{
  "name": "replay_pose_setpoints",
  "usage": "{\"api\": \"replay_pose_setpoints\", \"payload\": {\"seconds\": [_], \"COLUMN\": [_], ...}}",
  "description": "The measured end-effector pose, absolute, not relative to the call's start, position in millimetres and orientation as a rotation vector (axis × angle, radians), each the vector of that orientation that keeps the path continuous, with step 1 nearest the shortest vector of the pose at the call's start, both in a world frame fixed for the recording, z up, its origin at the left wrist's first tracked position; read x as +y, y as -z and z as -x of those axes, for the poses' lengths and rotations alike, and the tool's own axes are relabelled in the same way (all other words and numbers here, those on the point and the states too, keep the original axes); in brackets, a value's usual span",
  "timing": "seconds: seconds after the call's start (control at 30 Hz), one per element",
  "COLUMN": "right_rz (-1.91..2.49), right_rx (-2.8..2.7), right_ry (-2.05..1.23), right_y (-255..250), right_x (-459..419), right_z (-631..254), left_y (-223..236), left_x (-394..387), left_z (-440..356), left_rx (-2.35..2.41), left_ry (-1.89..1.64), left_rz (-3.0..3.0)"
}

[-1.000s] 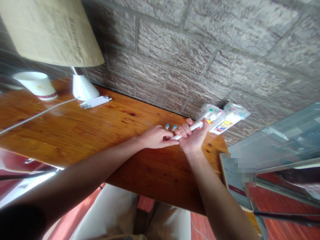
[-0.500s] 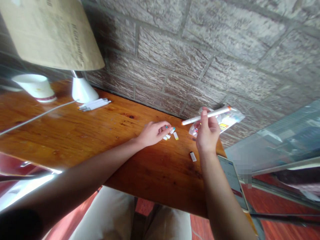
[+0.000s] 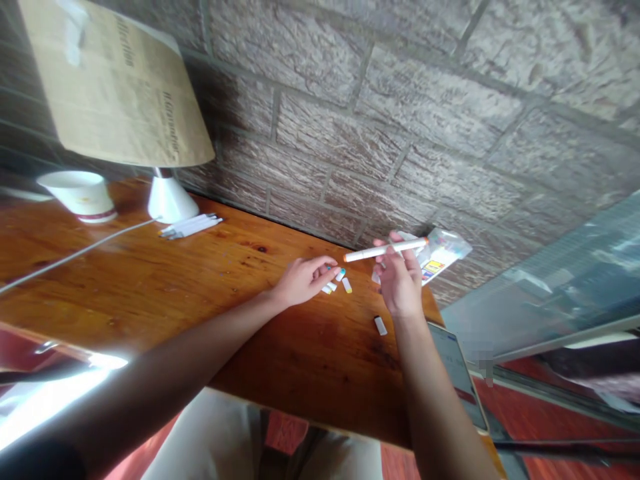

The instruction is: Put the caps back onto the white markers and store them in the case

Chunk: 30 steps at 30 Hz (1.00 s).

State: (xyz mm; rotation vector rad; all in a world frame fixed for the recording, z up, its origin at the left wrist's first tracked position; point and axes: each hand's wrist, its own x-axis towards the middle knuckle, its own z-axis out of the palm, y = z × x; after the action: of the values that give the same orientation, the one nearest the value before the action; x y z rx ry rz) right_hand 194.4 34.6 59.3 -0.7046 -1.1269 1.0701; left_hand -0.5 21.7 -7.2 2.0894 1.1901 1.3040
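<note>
My right hand [image 3: 404,283] is raised over the right part of the table, its fingers closed on a white marker [image 3: 364,253] with orange ends. The marker lies nearly level, its left end pointing toward my left hand [image 3: 304,280]. That left hand rests on the table, fingers loosely curved and the thumb a little apart, around several small marker caps. A blue-ended cap [image 3: 341,275] is at the thumb tip, and a yellow-ended cap [image 3: 347,285] lies just beyond. Other caps are partly hidden by the hand. A dark-ended cap [image 3: 381,326] lies apart, nearer my right forearm.
Behind my right hand is a clear plastic packet [image 3: 445,252] by the brick wall [image 3: 315,133]. A phone [image 3: 456,367] lies at the right table edge. Several white markers [image 3: 193,227] lie by the lamp [image 3: 173,200], whose cord crosses the left side near a paper cup [image 3: 83,195].
My right hand has turned with the marker and shifted slightly left and down in view, bringing the marker closer to my left hand. The left hand stays by the caps. The whole view has shifted a little.
</note>
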Motion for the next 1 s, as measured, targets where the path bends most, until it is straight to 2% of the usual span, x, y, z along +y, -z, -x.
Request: {"api": "replay_pose_setpoints", "payload": {"seconds": [0.33, 1.0], "right_rz": [0.598, 0.666], "right_rx": [-1.051, -1.139], "right_ry": [-1.365, -1.289], "right_y": [-49.1, -36.2], "right_x": [26.7, 29.6], "right_z": [-177.3, -171.7], "left_y": [2.7, 6.5], "left_x": [14.7, 20.5], "left_z": [-0.4, 1.2], "left_rx": [1.149, 1.168], "left_ry": [-1.238, -1.272], "left_rz": [-2.138, -2.183]}}
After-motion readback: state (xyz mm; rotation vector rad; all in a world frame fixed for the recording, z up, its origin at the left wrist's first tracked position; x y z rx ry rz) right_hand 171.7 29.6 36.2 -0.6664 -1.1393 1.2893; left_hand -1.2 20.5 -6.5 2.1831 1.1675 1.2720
